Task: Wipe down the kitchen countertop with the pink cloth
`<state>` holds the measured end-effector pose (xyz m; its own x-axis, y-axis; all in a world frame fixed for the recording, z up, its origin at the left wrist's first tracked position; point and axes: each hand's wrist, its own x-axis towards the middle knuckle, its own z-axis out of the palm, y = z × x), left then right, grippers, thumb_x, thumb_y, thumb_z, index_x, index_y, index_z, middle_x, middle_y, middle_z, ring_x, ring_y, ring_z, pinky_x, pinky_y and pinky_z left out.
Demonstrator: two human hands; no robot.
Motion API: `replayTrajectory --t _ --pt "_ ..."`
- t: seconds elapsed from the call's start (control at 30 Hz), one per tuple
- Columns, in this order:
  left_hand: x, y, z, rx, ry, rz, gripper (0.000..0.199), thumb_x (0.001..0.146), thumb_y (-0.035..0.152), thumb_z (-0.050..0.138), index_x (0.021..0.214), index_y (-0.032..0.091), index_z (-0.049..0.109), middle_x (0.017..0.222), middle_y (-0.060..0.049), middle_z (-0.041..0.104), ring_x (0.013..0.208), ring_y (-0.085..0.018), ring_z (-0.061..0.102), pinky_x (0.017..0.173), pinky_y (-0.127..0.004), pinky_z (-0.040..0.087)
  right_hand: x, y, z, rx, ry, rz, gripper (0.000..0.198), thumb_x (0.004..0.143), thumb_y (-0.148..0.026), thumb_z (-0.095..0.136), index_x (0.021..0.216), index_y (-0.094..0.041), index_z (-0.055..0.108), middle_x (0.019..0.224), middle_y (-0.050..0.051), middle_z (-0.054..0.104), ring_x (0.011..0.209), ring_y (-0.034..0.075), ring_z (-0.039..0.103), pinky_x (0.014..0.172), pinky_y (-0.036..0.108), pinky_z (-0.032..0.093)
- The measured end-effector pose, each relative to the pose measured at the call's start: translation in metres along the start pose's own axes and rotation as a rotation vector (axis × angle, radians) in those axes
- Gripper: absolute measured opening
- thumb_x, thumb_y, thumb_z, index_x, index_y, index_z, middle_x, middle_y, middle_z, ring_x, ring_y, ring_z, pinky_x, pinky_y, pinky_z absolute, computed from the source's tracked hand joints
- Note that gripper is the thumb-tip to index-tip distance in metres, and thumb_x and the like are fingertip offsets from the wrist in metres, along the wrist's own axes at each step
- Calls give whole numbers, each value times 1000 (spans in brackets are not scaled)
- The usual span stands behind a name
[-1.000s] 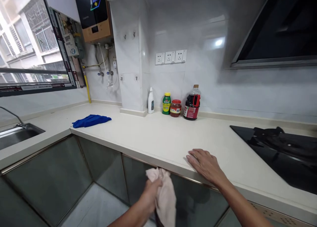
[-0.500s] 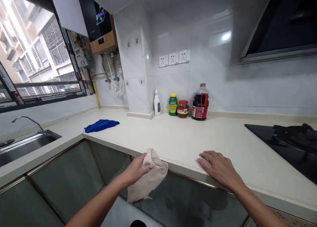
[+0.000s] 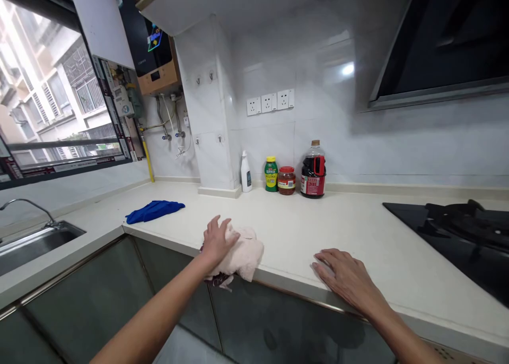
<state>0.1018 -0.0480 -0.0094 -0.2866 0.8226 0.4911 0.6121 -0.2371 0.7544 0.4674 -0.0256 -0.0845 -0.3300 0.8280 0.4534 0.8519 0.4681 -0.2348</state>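
Observation:
My left hand is over a crumpled pale pink cloth at the counter's front edge. Its fingers are spread and raised, and the thumb rests against the cloth without closing round it. Part of the cloth hangs over the edge, where a dark patterned underside peeks out. Further right, my right hand lies flat on the white countertop, fingers stretched out and holding nothing.
A blue cloth lies near the corner, by the sink. Against the wall stand a white bottle, a green bottle, a red-lidded jar and a big dark bottle. The black gas stove is at right.
My left hand has lifted the hanging cloth onto the counter's edge, and its grip has loosened with the fingers spreading. My right hand has stayed in place. The view has shifted slightly.

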Motion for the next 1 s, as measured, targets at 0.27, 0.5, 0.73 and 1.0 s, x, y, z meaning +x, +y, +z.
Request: replayTrajectory --t 0.27,0.5,0.73,1.0 --pt "0 -8 22 -123 -117 -247 46 50 40 93 85 24 67 146 -15 55 153 -43 16 121 -63 10 -2 -2 -3 0 9 1 55 98 -60 29 115 -25 68 129 10 60 116 32 54 95 50 43" --pt "-21 39 75 -60 -359 -10 69 40 60 94 93 23 70 150 -20 50 149 -51 23 119 -68 -1 -1 4 3 59 4 17 57 97 -66 27 112 -29 68 127 6 62 115 32 55 99 52 42" --pt "-89 74 138 38 -649 360 83 66 59 81 140 32 57 164 -13 32 153 -43 18 121 -63 -1 2 19 5 316 10 135 61 94 -70 25 105 -24 64 119 11 66 113 30 59 102 48 44" --pt "-11 36 100 239 -803 266 76 77 78 57 139 34 58 162 -9 38 151 -37 29 122 -64 6 -2 31 11 130 10 -70 64 94 -68 23 104 -28 71 119 10 69 114 30 62 98 42 53"
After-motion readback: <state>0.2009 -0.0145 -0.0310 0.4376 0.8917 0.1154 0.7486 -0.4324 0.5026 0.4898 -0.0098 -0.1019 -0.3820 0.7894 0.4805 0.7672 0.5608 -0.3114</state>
